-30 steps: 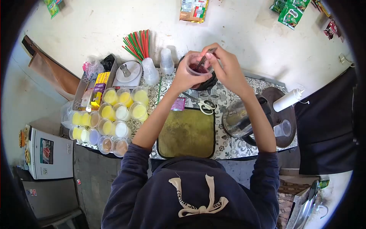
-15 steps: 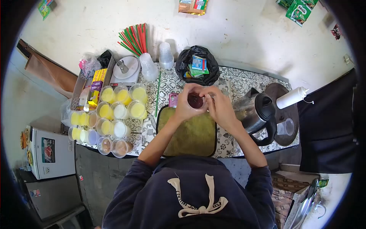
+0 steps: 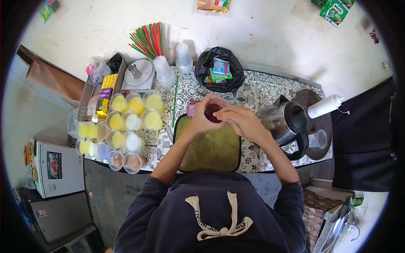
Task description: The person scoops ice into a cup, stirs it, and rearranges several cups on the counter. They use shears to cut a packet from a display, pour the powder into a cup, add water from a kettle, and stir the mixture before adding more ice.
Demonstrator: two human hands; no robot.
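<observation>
Wrapped round a clear plastic cup (image 3: 212, 113) with dark red contents is my left hand (image 3: 200, 119). The cup is held up above the greenish-brown mat (image 3: 211, 149). My right hand (image 3: 244, 121) is at the cup's right rim, its fingers bent together over the opening; whatever they pinch, if anything, is hidden. A pink sachet (image 3: 193, 107) lies just beyond my left hand. To the right of my right hand stands a steel electric kettle (image 3: 272, 120) with a black handle.
Filled cups (image 3: 133, 122) crowd the left side. Behind are a scale (image 3: 138, 78), stacked cups (image 3: 163, 72), red and green straws (image 3: 148, 40) and a black bag (image 3: 233, 85) with wrappers. A white squeeze bottle (image 3: 325, 106) and a plastic cup (image 3: 318, 139) are on a round board at right.
My right hand's fingers have shifted left, from the cup's rim to over its opening. The cup stays in my left hand, moved slightly left.
</observation>
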